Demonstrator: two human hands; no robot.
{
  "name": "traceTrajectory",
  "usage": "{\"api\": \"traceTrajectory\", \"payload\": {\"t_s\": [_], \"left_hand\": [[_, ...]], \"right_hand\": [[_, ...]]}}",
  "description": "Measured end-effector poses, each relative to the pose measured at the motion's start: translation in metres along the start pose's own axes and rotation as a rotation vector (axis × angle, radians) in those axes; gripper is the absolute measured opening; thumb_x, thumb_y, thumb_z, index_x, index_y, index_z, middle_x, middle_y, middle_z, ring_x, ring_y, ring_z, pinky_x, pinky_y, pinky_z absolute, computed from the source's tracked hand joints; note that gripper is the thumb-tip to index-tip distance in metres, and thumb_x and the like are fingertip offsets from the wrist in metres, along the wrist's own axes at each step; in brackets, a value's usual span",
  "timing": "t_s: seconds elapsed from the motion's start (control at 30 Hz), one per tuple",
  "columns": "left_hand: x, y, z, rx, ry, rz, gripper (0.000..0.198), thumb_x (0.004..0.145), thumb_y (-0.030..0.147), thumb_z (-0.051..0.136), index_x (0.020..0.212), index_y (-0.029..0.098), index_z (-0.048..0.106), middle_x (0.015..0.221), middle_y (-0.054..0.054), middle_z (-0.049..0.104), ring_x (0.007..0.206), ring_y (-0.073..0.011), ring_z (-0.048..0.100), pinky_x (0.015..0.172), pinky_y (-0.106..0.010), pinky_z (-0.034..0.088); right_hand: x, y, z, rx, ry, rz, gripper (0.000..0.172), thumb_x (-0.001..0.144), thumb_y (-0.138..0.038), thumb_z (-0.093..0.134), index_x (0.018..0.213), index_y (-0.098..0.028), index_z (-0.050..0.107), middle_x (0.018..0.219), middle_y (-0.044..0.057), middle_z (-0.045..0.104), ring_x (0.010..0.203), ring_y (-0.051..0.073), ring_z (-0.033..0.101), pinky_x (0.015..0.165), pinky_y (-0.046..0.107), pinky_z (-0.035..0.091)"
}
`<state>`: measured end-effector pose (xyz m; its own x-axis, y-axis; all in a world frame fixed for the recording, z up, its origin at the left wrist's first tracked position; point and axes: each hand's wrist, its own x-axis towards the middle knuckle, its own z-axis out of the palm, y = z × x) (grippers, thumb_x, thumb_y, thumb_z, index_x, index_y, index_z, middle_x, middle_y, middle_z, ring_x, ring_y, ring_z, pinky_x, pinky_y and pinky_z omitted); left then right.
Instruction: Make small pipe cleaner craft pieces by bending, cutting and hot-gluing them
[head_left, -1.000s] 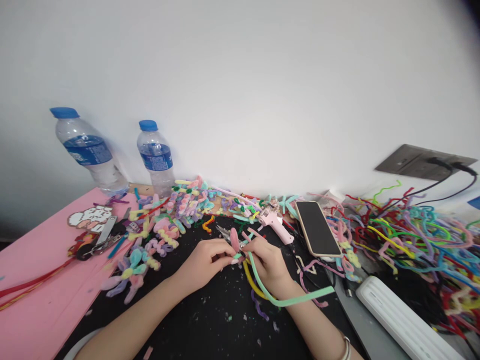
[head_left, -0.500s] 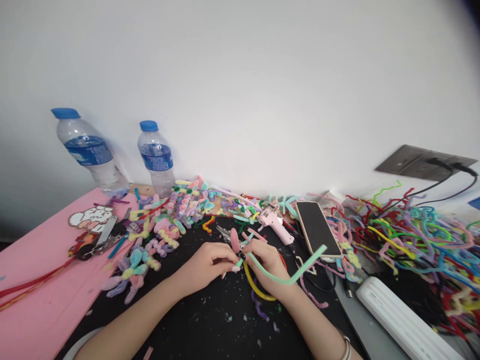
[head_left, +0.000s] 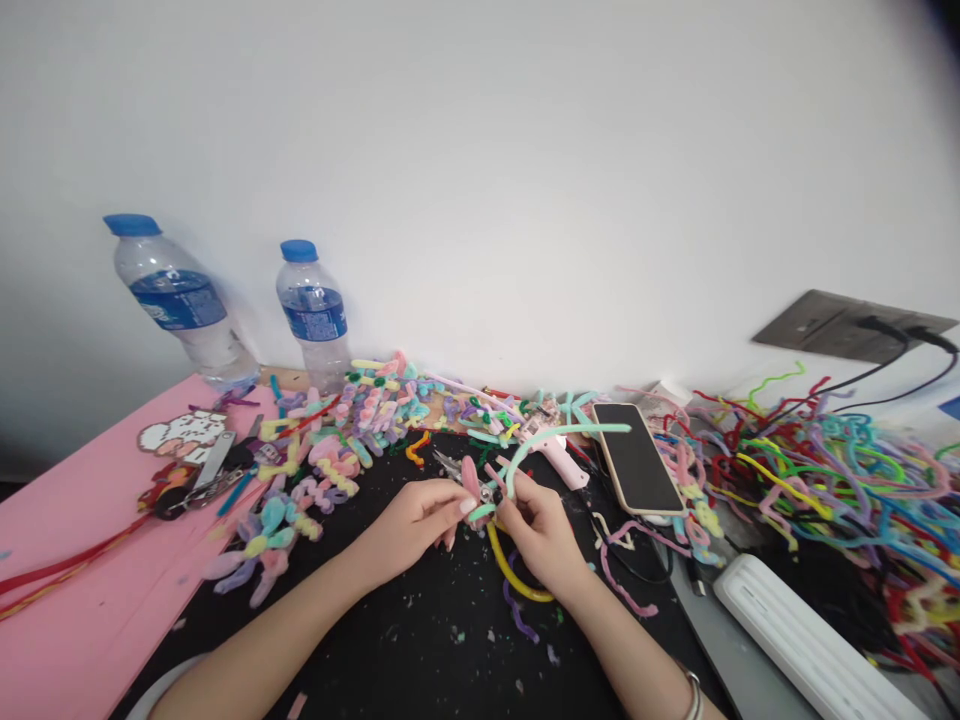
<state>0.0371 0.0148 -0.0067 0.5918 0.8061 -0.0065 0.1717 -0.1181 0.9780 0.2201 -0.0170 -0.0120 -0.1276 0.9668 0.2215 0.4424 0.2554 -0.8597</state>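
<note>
Between my two hands is a mint-green pipe cleaner (head_left: 559, 432), its long free end arching up and to the right, over the glue gun and the phone. My left hand (head_left: 429, 515) pinches its short end between thumb and fingertips. On the other side, my right hand (head_left: 541, 530) is closed on the longer part. A pink fuzzy loop (head_left: 470, 478) stands just above the left fingertips; whether it joins the green one I cannot tell. Behind the hands lie pliers (head_left: 448, 462), partly hidden. A yellow pipe cleaner (head_left: 514, 578) curves beneath my right hand.
A pink glue gun (head_left: 562, 462) and a phone (head_left: 637, 460) lie behind my right hand. Bent pipe-cleaner pieces (head_left: 330, 460) cover the left and back. Two water bottles (head_left: 313, 315) stand by the wall. At right are a white power strip (head_left: 810, 640) and tangled pipe cleaners (head_left: 840, 490).
The free end of the green pipe cleaner has swung upward, from across my right wrist to above the hand. My right hand has turned, and a short green stretch now shows between both hands.
</note>
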Motion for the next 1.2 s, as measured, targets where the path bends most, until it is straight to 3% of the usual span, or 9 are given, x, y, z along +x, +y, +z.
{"api": "traceTrajectory", "payload": {"t_s": [0.2, 0.33, 0.5, 0.7, 1.2], "left_hand": [[-0.0005, -0.0008, 0.0034, -0.036, -0.064, -0.045, 0.024, 0.081, 0.036, 0.055, 0.081, 0.013, 0.065, 0.069, 0.000, 0.057, 0.053, -0.0099, 0.050, 0.052, -0.021, 0.041], [-0.0013, 0.0003, 0.0034, 0.099, -0.008, 0.005, 0.020, 0.072, 0.031, 0.067, 0.082, 0.015, 0.066, 0.069, 0.001, 0.056, 0.056, -0.0104, 0.048, 0.050, -0.020, 0.039], [-0.0029, 0.0037, 0.0044, 0.265, 0.101, 0.160, 0.016, 0.078, 0.023, 0.060, 0.091, 0.016, 0.065, 0.077, -0.002, 0.059, 0.060, -0.0109, 0.051, 0.055, -0.020, 0.043], [-0.0053, 0.0032, 0.0044, 0.386, 0.171, 0.310, 0.013, 0.083, 0.017, 0.055, 0.088, 0.017, 0.066, 0.083, -0.005, 0.065, 0.068, -0.0133, 0.058, 0.064, -0.022, 0.046], [-0.0055, 0.0020, 0.0053, 0.396, 0.201, 0.391, 0.014, 0.081, 0.012, 0.056, 0.085, 0.014, 0.068, 0.078, -0.005, 0.068, 0.067, -0.0131, 0.062, 0.062, -0.020, 0.049]], "right_hand": [[0.0009, -0.0024, -0.0010, -0.058, -0.040, -0.011, 0.027, 0.081, -0.019, 0.047, 0.056, -0.019, 0.037, 0.053, -0.007, 0.030, 0.049, 0.009, 0.028, 0.047, 0.022, 0.025], [0.0007, -0.0019, -0.0005, -0.052, -0.038, 0.012, 0.028, 0.081, -0.019, 0.046, 0.056, -0.020, 0.034, 0.054, -0.006, 0.030, 0.049, 0.009, 0.028, 0.047, 0.022, 0.024], [0.0006, -0.0014, 0.0005, -0.023, -0.030, 0.064, 0.027, 0.082, -0.020, 0.045, 0.056, -0.019, 0.036, 0.054, -0.006, 0.031, 0.050, 0.009, 0.029, 0.047, 0.022, 0.025], [0.0018, -0.0034, -0.0007, 0.130, -0.084, 0.095, 0.024, 0.083, -0.022, 0.045, 0.060, -0.018, 0.047, 0.055, -0.005, 0.036, 0.050, 0.009, 0.031, 0.047, 0.022, 0.026], [0.0055, -0.0079, -0.0049, 0.304, -0.171, 0.175, 0.026, 0.083, -0.029, 0.050, 0.062, -0.015, 0.054, 0.058, -0.003, 0.043, 0.054, 0.010, 0.034, 0.051, 0.022, 0.027]]}}
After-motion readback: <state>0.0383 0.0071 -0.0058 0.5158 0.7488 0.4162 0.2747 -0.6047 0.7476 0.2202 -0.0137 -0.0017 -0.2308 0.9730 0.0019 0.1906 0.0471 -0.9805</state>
